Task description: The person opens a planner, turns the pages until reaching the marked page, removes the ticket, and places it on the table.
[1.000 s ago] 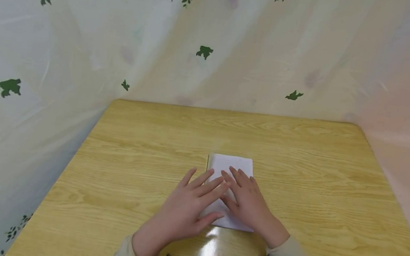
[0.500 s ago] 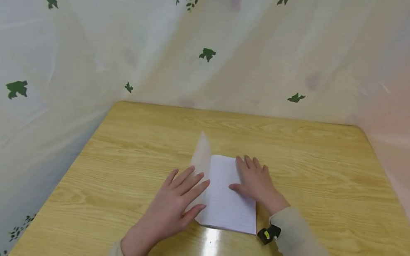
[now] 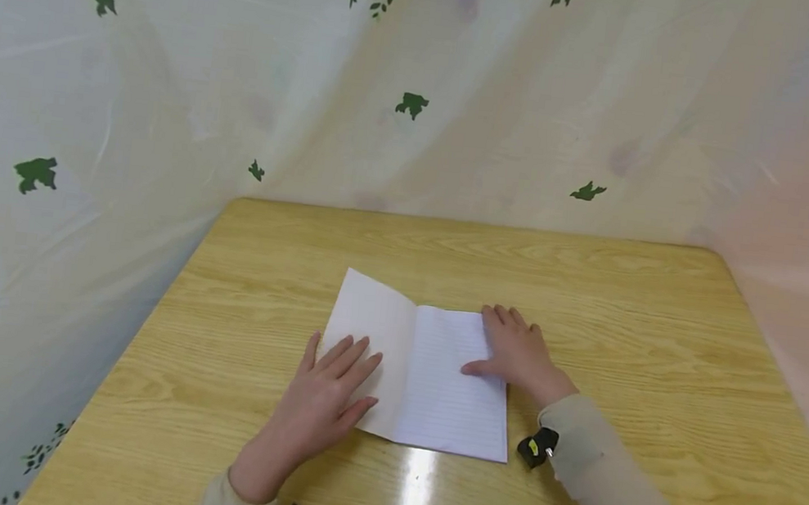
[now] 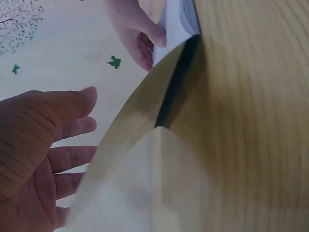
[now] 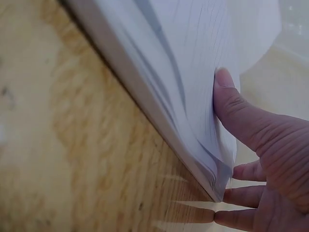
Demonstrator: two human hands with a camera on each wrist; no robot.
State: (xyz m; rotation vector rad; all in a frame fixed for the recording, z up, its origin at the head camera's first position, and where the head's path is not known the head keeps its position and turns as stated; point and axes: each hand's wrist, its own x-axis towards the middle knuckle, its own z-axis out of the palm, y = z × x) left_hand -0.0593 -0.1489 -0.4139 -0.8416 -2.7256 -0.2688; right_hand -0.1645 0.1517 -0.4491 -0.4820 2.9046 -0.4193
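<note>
A notebook (image 3: 443, 413) with lined white pages lies spread on the table. Its plain left leaf (image 3: 373, 303) is raised from the tabletop in the left wrist view, bowing up at its outer edge. My left hand (image 3: 314, 403) is at that leaf with straight, spread fingers; whether the fingertips press on it is hard to tell. On the lined right page rests my right hand (image 3: 518, 353), thumb pointing inward. In the right wrist view the thumb (image 5: 236, 106) lies on the page and the other fingers reach past the notebook's edge, where several sheets curl slightly.
The wooden table (image 3: 218, 332) extends around the notebook on all sides. A pale curtain (image 3: 316, 111) with green bird shapes hangs behind it and at both sides. Dark bands with small devices (image 3: 538, 448) sit on both wrists.
The left leaf has swung over to the left, showing the lined page. My left hand has moved left with it. My right hand has shifted to the right side of the page.
</note>
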